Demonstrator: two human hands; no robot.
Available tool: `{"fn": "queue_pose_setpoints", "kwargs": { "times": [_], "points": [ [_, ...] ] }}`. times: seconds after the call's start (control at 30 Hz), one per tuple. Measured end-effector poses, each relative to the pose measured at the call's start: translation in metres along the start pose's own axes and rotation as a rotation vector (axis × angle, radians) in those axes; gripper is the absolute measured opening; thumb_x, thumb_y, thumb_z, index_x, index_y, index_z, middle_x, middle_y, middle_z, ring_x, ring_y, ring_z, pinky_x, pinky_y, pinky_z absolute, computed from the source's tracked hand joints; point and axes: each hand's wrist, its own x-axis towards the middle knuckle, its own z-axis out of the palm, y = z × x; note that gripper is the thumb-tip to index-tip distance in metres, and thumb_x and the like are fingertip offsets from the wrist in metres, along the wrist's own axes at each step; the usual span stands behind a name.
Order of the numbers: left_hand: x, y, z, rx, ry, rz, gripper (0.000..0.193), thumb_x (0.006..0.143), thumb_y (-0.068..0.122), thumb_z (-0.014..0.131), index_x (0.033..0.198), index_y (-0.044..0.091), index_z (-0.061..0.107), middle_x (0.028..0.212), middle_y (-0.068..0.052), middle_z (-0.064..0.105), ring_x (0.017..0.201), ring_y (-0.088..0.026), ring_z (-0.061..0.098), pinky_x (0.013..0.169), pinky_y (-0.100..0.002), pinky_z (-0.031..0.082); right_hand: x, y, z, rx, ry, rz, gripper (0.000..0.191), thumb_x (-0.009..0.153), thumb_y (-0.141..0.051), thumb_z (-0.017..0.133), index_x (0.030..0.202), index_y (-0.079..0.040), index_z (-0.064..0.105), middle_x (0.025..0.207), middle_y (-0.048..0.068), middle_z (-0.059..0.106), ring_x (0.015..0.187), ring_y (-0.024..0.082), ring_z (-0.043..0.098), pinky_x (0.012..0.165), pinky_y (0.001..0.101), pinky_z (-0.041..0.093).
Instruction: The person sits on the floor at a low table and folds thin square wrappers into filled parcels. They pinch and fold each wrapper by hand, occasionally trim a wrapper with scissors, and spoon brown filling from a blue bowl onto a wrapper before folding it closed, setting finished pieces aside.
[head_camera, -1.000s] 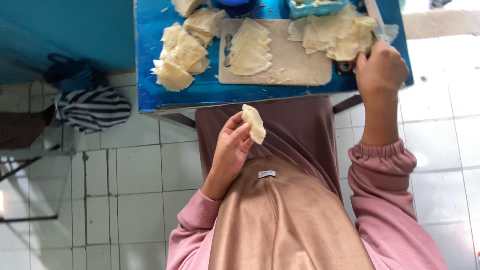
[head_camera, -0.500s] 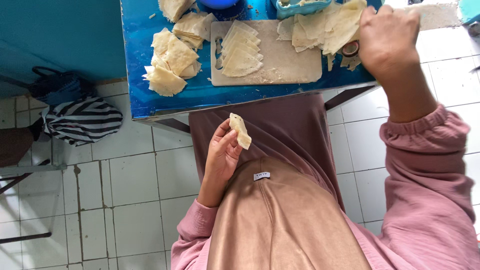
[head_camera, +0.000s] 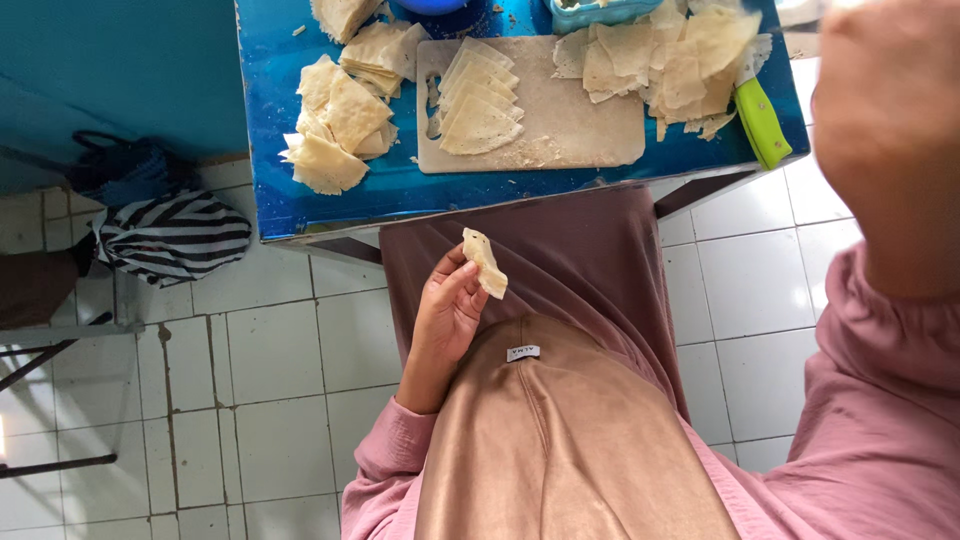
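Fingers of the left hand (head_camera: 448, 310), at centre frame over the lap, pinch a folded pastry piece (head_camera: 484, 263), held upright just below the blue table (head_camera: 270, 150) edge. At the right edge, the right hand (head_camera: 885, 120) looms blurred; its grip cannot be told. Cut wrappers (head_camera: 480, 100) lie on the cutting board (head_camera: 590, 125), a green-handled knife (head_camera: 762, 122) beside it.

I see open air over the lap between my left hand (head_camera: 445, 315) and the blue table (head_camera: 300, 200) edge. On the table, the wrapper piles (head_camera: 335, 125) crowd the left, and the cutting board (head_camera: 560, 120) is bare only on its right half. My right hand (head_camera: 885, 130), raised and blurred, blocks the right corner beside the green-handled knife (head_camera: 762, 122).
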Motion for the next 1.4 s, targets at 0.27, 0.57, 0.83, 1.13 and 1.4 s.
{"fn": "queue_pose_setpoints", "kwargs": {
  "times": [0.27, 0.57, 0.83, 1.13, 1.4],
  "points": [
    [0.006, -0.008, 0.011, 0.039, -0.035, -0.036, 0.026, 0.1, 0.002, 0.064, 0.126, 0.0, 0.062, 0.112, -0.011, 0.072, 0.097, -0.017, 0.074, 0.083, -0.026, 0.061, -0.062, -0.025, 0.046, 0.382, 0.128, 0.035, 0.019, 0.103, 0.007, 0.068, 0.118, -0.004, 0.068, 0.112, 0.011, 0.063, 0.101, 0.03, 0.058, 0.091, 0.0402, 0.047],
    [0.008, -0.002, 0.018, 0.081, -0.208, -0.015, 0.025, 0.103, 0.003, 0.063, 0.128, 0.001, 0.063, 0.115, -0.008, 0.071, 0.102, -0.016, 0.072, 0.09, -0.031, 0.06, -0.075, -0.017, 0.185, 0.554, 0.123, 0.064, 0.013, 0.108, 0.007, 0.066, 0.116, -0.003, 0.067, 0.113, 0.01, 0.062, 0.107, 0.031, 0.058, 0.097, 0.0403, 0.048],
    [0.012, -0.011, 0.031, 0.106, -0.115, 0.058, 0.024, 0.101, 0.003, 0.063, 0.126, 0.002, 0.062, 0.115, -0.007, 0.071, 0.104, -0.015, 0.072, 0.091, -0.03, 0.06, -0.07, -0.053, 0.163, 0.294, -0.026, 0.143, 0.074, 0.093, -0.054, 0.082, 0.134, 0.006, 0.064, 0.116, 0.02, 0.064, 0.105, 0.036, 0.058, 0.085, 0.0492, 0.048],
    [0.006, 0.002, 0.045, 0.107, -0.05, 0.24, 0.024, 0.103, -0.001, 0.062, 0.127, -0.001, 0.062, 0.114, -0.008, 0.071, 0.101, -0.015, 0.072, 0.088, -0.027, 0.06, -0.073, -0.053, 0.153, 0.363, -0.084, 0.169, 0.03, 0.096, -0.008, 0.078, 0.122, 0.0, 0.068, 0.1, 0.014, 0.065, 0.101, 0.032, 0.064, 0.09, 0.0419, 0.051],
    [-0.003, -0.004, 0.055, 0.156, -0.095, 0.364, 0.022, 0.101, -0.004, 0.065, 0.122, 0.002, 0.062, 0.112, -0.01, 0.071, 0.101, -0.017, 0.073, 0.09, -0.034, 0.062, -0.112, -0.096, 0.105, 1.465, -0.259, 0.205, 0.044, 0.084, 0.012, 0.069, 0.125, -0.002, 0.067, 0.099, 0.003, 0.069, 0.074, 0.003, 0.065, 0.061, 0.0217, 0.054]
  ]
}}
